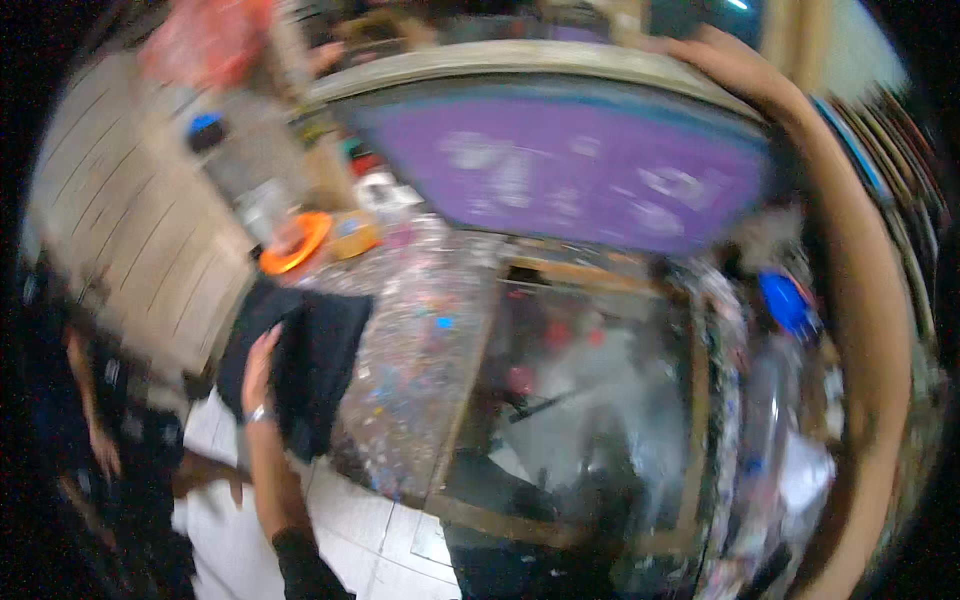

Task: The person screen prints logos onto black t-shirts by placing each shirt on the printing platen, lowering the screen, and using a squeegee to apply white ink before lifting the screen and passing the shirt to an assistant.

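A wood-edged screen frame (pixel 560 160) with a purple stretched face stands tilted up at the far side of the table. My right hand (pixel 720 62) is closed over its upper rim near the right end, the arm reaching up along the right side. At the left, my left hand (pixel 260 375) is on a black cloth (pixel 325 345), its fingers gripping it near the left side; motion blurs the exact grip. The cloth hangs over the near table edge. Below the raised frame lies a glossy, glass-like panel (pixel 590 400) in a wooden surround, with reflections on it.
The speckled tabletop (pixel 415 370) bears an orange ring-shaped thing (pixel 297 245) and a yellow tub (pixel 352 234). Bottles and a blue object (pixel 788 303) crowd the right. Upright flat frames (pixel 875 165) are stacked far right. Someone in dark clothes (pixel 130 480) is at the left.
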A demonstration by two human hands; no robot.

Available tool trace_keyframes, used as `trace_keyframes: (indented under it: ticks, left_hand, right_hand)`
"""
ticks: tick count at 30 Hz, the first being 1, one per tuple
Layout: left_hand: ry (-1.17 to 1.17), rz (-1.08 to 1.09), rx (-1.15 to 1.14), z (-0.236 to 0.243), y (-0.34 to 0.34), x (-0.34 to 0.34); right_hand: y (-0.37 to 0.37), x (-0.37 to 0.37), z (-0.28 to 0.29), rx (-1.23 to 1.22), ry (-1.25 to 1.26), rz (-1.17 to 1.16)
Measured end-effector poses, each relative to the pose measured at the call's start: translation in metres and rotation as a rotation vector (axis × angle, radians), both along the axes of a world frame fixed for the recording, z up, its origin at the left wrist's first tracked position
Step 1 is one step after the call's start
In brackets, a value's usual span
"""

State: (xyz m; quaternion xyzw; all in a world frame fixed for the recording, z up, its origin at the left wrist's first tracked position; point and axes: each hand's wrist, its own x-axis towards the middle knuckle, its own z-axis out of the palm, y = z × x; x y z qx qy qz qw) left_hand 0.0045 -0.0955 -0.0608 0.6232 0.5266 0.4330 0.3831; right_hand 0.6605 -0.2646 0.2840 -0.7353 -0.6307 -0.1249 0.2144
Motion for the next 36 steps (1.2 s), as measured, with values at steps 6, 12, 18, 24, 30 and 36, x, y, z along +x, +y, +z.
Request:
trace_keyframes:
  ticks: [6,12,18,24,30,36]
  left_hand:
    - [0.734,-0.193,-0.116,0.022,-0.113,0.136]
    - [1.041,-0.637,0.2,-0.082,-0.214,0.321]
    - [0.72,-0.762,0.418,-0.071,-0.293,0.418]
    - [0.759,-0.705,0.394,-0.027,-0.294,0.324]
    - [0.75,-0.882,0.73,-0.036,-0.333,0.303]
    - [1.082,-0.949,0.719,-0.063,-0.354,0.322]
  right_hand:
    - [0.027,-0.034,-0.007,-0.05,-0.119,0.058]
    - [-0.028,-0.048,-0.01,-0.035,0.004,-0.05]
    - [-0.041,-0.061,-0.016,-0.017,0.03,-0.047]
    - [-0.034,-0.055,-0.015,0.027,-0.005,-0.006]
    - [-0.026,-0.045,-0.021,0.021,-0.021,-0.007]
    - [-0.03,-0.051,-0.02,0.042,-0.021,-0.003]
